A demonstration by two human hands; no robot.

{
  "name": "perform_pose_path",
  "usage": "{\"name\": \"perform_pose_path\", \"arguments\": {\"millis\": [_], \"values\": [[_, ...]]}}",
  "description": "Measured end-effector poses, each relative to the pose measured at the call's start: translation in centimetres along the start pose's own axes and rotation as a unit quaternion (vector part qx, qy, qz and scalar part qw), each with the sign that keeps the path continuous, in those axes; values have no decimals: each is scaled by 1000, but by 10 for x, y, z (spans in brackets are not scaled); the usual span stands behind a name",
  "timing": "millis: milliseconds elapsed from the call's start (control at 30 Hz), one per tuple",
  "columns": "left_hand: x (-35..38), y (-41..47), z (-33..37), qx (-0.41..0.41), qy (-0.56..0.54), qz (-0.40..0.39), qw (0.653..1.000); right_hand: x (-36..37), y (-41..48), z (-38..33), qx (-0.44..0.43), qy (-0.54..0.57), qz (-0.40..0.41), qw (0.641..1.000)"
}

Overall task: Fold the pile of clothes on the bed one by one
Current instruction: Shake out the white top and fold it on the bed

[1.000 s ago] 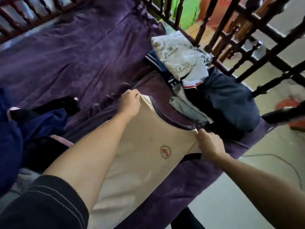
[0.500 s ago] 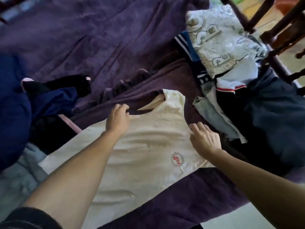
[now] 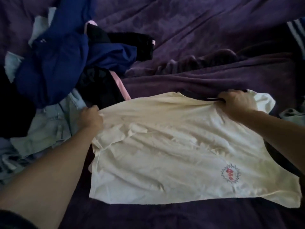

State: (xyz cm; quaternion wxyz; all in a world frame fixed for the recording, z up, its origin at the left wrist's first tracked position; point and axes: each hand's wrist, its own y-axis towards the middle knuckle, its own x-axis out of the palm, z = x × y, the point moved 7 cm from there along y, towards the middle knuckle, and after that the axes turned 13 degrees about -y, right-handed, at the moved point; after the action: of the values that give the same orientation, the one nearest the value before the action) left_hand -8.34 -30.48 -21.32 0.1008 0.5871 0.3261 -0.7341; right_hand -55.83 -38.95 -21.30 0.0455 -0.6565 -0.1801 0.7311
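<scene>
A cream T-shirt with a small red round logo lies spread across the purple bedcover in front of me. My left hand grips the shirt's left edge in a bunch. My right hand grips the far right part at the dark collar trim. The cloth is pulled taut between the two hands and wrinkled in the middle. A pile of unfolded clothes, blue, black, pink-trimmed and pale blue, lies at the left.
A pale denim garment lies under my left forearm. A striped dark garment shows at the right edge, with a grey cloth below it. A ridge of bunched purple cover runs behind the shirt.
The view swung left and down, so the folded stack and bed rail left the frame. My hands moved apart to the shirt's left edge and collar, and the shirt now lies spread sideways.
</scene>
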Motion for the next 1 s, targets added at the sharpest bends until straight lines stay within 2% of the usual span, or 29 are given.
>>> {"name": "perform_pose_path", "arguments": {"millis": [100, 200, 367, 433, 533, 633, 700, 800, 867, 900, 1000], "values": [[-24, 10, 6, 31, -68, 97, 992, -13, 8, 16, 41, 43, 64, 996], [-55, 38, 37, 93, -105, 161, 977, -21, 14, 26, 86, 23, 94, 992], [-57, 59, 51, 55, -128, 127, 982, -15, 12, 7, 141, -18, 76, 987], [-45, 34, 38, 83, -142, 133, 977, -19, -5, -14, 110, -13, 114, 987], [-24, -29, -5, 117, -237, 140, 954, -21, -56, -58, 17, -2, 172, 985], [5, -99, -55, 128, -250, 124, 952, 1, -131, -109, -86, 74, 151, 982], [30, -142, -95, 76, -253, 96, 960, 24, -186, -145, -157, 100, 113, 976], [69, -197, -145, -57, -292, 2, 955, 69, -255, -185, -237, 41, 18, 971], [84, -221, -156, -61, -308, -45, 948, 91, -274, -193, -223, 5, -22, 974], [84, -227, -155, -40, -309, -51, 949, 93, -273, -193, -207, 4, -9, 978], [66, -229, -149, 13, -309, 8, 951, 82, -261, -190, -153, 40, 42, 986]]}}
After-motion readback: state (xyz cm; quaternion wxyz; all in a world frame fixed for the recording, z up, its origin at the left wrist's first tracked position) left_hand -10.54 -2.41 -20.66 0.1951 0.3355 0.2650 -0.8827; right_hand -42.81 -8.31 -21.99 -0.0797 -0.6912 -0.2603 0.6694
